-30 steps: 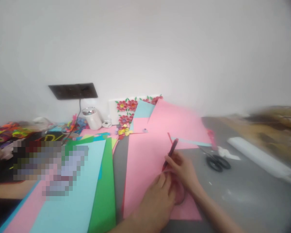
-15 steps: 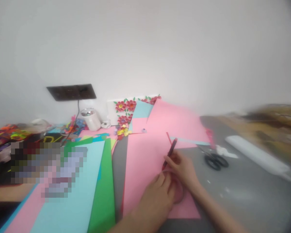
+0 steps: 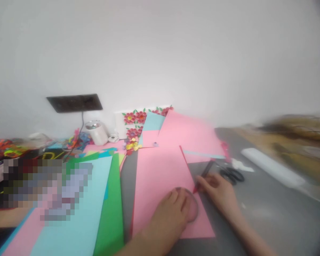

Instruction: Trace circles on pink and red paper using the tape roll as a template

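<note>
My left hand lies on a round pinkish disc, fingers pressed flat on it, holding it down on a pink paper sheet. My right hand pinches a dark pen with a red tip, its point touching the disc's upper right edge. The sheet rests on a grey table.
Black scissors lie just beyond my right hand. Light blue and green sheets spread to the left. More pink paper, a flowered card, a white cup, a wall socket and a white roll stand farther back.
My right hand and the pen have moved from the disc's top left round to its upper right side. The left hand stays on the disc. The view has shifted slightly.
</note>
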Demonstrator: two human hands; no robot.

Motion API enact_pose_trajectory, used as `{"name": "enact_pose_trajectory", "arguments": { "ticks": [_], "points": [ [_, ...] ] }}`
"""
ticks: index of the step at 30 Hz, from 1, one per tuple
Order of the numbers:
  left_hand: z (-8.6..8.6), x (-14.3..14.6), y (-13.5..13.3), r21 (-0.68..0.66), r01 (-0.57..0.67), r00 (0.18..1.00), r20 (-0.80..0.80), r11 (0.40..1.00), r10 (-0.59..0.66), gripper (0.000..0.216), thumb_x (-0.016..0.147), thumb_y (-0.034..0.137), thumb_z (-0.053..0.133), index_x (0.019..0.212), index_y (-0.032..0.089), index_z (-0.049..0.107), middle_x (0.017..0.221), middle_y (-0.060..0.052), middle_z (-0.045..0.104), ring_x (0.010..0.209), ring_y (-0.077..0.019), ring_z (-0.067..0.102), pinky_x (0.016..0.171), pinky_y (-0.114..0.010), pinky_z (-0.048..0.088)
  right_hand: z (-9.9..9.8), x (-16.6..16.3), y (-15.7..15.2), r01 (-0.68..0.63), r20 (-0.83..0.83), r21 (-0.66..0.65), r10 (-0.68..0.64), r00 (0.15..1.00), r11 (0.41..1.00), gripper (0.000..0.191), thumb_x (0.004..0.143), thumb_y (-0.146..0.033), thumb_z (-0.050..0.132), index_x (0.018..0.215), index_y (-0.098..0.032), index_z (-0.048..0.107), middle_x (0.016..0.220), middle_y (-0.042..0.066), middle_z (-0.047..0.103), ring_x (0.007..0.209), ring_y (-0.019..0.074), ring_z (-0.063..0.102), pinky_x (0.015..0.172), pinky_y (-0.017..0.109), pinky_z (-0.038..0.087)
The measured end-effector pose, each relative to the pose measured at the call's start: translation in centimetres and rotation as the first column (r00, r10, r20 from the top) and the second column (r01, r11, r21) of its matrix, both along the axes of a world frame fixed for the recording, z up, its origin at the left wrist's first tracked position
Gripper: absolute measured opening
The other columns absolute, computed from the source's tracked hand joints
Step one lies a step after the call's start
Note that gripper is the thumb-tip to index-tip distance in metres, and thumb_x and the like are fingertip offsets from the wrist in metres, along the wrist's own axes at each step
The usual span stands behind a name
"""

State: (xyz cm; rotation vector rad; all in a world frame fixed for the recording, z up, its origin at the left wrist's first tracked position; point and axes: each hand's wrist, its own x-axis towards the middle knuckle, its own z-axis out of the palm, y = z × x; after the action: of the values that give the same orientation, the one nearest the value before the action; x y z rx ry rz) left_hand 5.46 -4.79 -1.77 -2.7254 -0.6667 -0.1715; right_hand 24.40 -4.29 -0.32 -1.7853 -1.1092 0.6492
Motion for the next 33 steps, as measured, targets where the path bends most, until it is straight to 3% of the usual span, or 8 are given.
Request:
{"name": "enact_pose_trajectory", "arguments": {
  "ticks": [6,10,15,22,26,33],
  "points": [
    [0.1,0.0,0.3,-0.103,0.028,1.000,0.002,0.994,-0.028,0.048,0.088,0.025,0.049,0.131,0.007,0.037,0.129,-0.015,0.047,0.119,-0.0237,0.039,0.092,-0.034,0.036,0.6,-0.1,-0.9,0.056,-0.246,0.041,-0.044,0.968,0.998,0.037,0.060,-0.047,0.066,0.080,-0.018,0.056,0.066,0.006,0.071,0.066,0.0229,0.069,0.063,0.029,0.054],
    [0.9,0.0,0.4,-0.160,0.041,0.997,0.066,0.986,-0.031,0.040,0.088,0.019,0.050,0.127,0.015,0.040,0.125,-0.012,0.048,0.111,-0.0223,0.044,0.090,-0.033,0.037,-0.4,-0.2,-1.0,0.021,-0.297,0.139,0.022,0.955,0.990,0.040,0.065,-0.047,0.065,0.090,-0.018,0.054,0.077,0.006,0.072,0.071,0.0221,0.069,0.070,0.032,0.055],
    [1.4,0.1,0.3,-0.194,0.048,0.996,0.086,0.980,-0.031,0.033,0.090,0.017,0.046,0.122,0.016,0.043,0.122,-0.011,0.049,0.105,-0.0210,0.046,0.089,-0.032,0.038,-2.0,0.1,-1.1,-0.012,-0.332,0.225,0.088,0.939,0.974,0.040,0.068,-0.044,0.066,0.096,-0.020,0.050,0.083,0.006,0.072,0.079,0.0220,0.069,0.075,0.034,0.056],
    [1.6,0.2,0.3,-0.258,0.025,0.997,0.073,0.966,-0.006,0.033,0.091,0.017,0.044,0.124,0.017,0.043,0.121,-0.010,0.049,0.106,-0.0210,0.046,0.090,-0.033,0.038,-2.9,-0.3,-2.6,0.037,-0.337,0.257,0.054,0.940,0.966,0.033,0.070,-0.042,0.065,0.092,-0.021,0.050,0.081,0.005,0.072,0.076,0.0210,0.069,0.074,0.034,0.056],
    [1.8,0.2,0.3,-0.290,0.020,0.997,0.080,0.957,0.003,0.031,0.093,0.021,0.043,0.124,0.018,0.043,0.121,-0.009,0.049,0.104,-0.0204,0.046,0.087,-0.032,0.040,-3.0,-0.7,-4.2,0.050,-0.223,0.238,0.004,0.975,0.970,0.025,0.072,-0.041,0.063,0.087,-0.020,0.057,0.083,0.006,0.071,0.079,0.0214,0.069,0.073,0.031,0.055],
    [0.4,0.0,0.3,-0.258,0.027,0.993,0.117,0.966,0.004,0.039,0.093,0.026,0.045,0.130,0.017,0.038,0.127,-0.010,0.045,0.113,-0.0230,0.042,0.093,-0.034,0.035,-3.8,-1.5,-6.6,0.095,-0.166,0.295,-0.048,0.985,0.951,0.021,0.072,-0.038,0.064,0.082,-0.019,0.062,0.084,0.007,0.072,0.079,0.0216,0.069,0.068,0.029,0.056]
  ]
}}
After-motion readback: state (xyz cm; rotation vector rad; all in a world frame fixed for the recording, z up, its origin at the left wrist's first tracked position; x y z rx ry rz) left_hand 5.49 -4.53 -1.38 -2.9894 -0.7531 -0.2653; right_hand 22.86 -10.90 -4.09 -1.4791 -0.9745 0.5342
